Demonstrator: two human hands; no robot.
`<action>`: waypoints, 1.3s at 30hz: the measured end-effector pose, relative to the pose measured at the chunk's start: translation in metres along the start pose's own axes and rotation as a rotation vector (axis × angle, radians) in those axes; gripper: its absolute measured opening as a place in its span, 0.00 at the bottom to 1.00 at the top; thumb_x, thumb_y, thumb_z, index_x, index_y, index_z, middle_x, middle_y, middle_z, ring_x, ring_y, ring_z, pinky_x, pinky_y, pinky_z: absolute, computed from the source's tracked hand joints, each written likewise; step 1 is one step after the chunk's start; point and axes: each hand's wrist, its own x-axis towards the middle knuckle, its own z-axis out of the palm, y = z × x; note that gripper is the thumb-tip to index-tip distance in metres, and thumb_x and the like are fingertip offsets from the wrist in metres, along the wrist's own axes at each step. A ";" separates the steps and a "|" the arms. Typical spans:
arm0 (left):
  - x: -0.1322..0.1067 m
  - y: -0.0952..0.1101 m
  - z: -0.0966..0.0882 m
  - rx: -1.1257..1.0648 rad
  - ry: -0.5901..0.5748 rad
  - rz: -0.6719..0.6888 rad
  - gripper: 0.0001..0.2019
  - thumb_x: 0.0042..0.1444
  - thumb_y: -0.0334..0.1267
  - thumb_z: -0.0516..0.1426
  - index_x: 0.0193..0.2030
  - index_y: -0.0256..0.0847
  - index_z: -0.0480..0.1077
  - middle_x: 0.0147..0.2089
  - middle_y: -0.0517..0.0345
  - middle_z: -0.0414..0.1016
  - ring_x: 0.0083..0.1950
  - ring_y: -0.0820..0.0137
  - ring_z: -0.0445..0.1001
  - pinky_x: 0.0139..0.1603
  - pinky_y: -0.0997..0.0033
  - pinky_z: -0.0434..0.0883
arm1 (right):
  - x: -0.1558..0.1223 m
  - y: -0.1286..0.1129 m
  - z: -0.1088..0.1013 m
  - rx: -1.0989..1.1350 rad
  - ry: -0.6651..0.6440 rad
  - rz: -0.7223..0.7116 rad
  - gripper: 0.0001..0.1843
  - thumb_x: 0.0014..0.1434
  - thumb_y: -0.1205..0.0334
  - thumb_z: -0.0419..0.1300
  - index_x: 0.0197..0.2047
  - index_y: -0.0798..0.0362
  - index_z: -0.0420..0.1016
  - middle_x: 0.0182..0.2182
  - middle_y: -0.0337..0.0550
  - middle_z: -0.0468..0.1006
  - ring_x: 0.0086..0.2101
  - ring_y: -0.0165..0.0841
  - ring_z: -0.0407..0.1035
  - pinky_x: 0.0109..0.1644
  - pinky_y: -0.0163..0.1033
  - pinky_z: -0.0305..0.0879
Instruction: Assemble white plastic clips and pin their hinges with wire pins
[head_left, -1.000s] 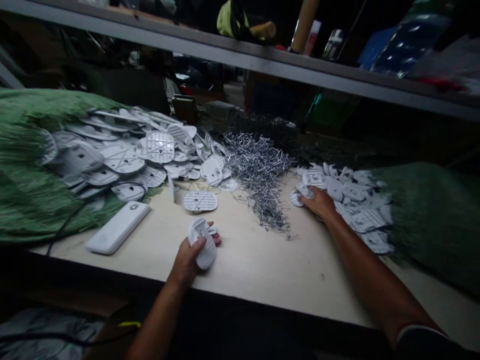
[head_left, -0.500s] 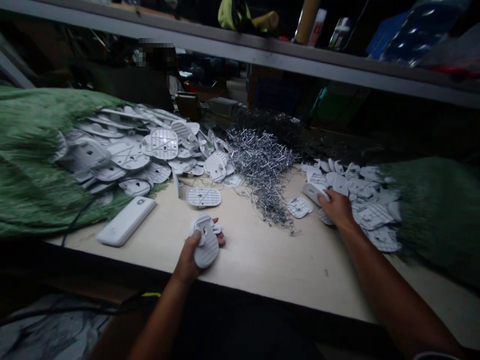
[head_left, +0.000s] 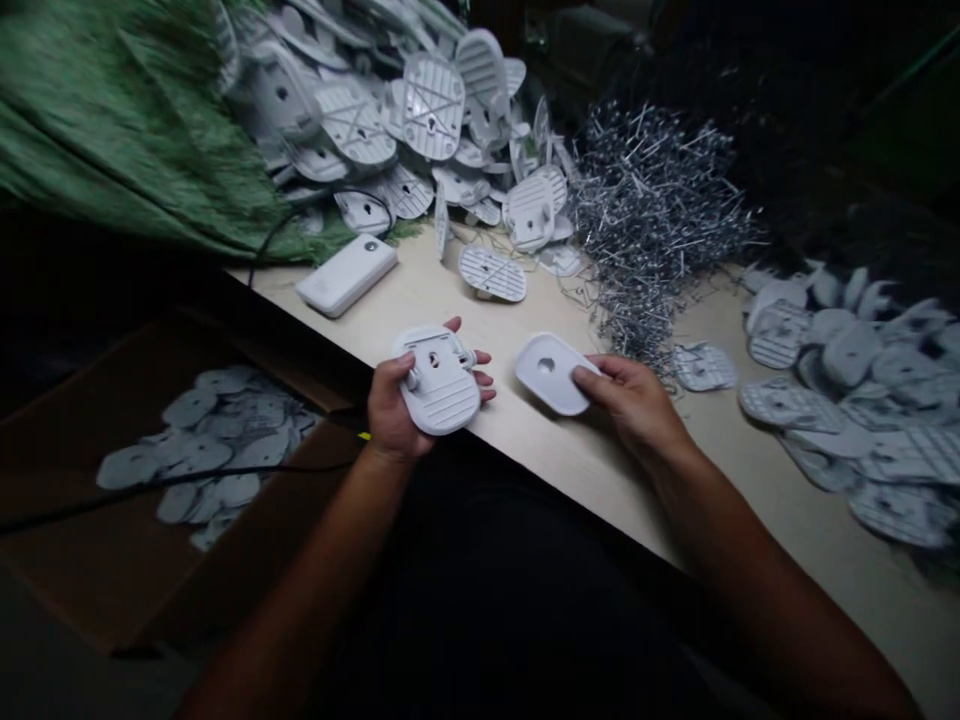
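Note:
In my left hand (head_left: 397, 405) lies a white ribbed plastic plate (head_left: 442, 395), with a hole in its middle and small lugs at its sides. My thumb presses on its left edge and the fingers reach out beneath it. My right hand (head_left: 634, 400) pinches a smooth, rounded white plastic cover (head_left: 555, 372) by its right end; a round hole shows in it. The two parts are apart, side by side over the table's front edge. A single ribbed white plate (head_left: 493, 274) lies on the table beyond them.
White plates (head_left: 352, 120) spill from a green woven sack (head_left: 127, 140) at the left. A heap of thin metal pins (head_left: 652, 210) stands mid-table. More white parts (head_left: 862, 370) lie right. A white power bank (head_left: 349, 275) has a cable. Below left, a cardboard box (head_left: 300, 490) holds white pieces.
My right hand has come away from the right-hand pile with the white cover, now near my left hand. The left hand still holds its plate. The view has tilted down and turned.

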 end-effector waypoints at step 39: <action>-0.016 -0.003 -0.003 0.283 0.191 0.249 0.29 0.67 0.55 0.63 0.68 0.41 0.73 0.54 0.46 0.84 0.53 0.52 0.84 0.57 0.54 0.79 | -0.014 -0.047 0.091 0.083 -0.421 -0.180 0.54 0.50 0.48 0.84 0.74 0.40 0.65 0.65 0.47 0.80 0.64 0.47 0.76 0.73 0.59 0.70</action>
